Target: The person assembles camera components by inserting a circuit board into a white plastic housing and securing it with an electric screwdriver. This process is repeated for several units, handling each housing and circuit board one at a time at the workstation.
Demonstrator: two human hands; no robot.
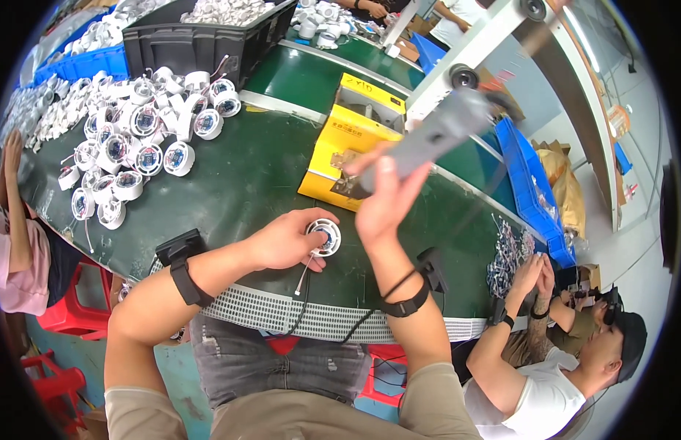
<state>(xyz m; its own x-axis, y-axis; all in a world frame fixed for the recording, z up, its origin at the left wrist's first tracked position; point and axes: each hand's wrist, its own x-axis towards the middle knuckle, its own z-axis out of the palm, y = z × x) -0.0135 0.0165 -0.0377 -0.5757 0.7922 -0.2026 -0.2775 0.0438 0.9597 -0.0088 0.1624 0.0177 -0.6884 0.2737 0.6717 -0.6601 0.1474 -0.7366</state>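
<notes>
My left hand (pixel 285 238) is closed on a small white round housing (pixel 325 237) with a circuit board inside, its thumb over the face. A thin wire with a white plug (pixel 299 287) hangs from it over the near part of the table. Raised to the right, my right hand (pixel 388 194) grips a long grey handheld tool (pixel 436 136). Motion smears its far end, so its exact kind is unclear. Just behind both hands stands a yellow open-topped box (pixel 348 139), partly covered by the right hand and the tool.
Many similar white housings (pixel 146 121) are heaped at the left on the green table (pixel 230 183). Behind them are a black crate (pixel 201 48) and a blue bin (pixel 98 62). A wire bundle (pixel 502 257) lies near a co-worker's hands (pixel 535 279) at right, beside a blue tray (pixel 535 191).
</notes>
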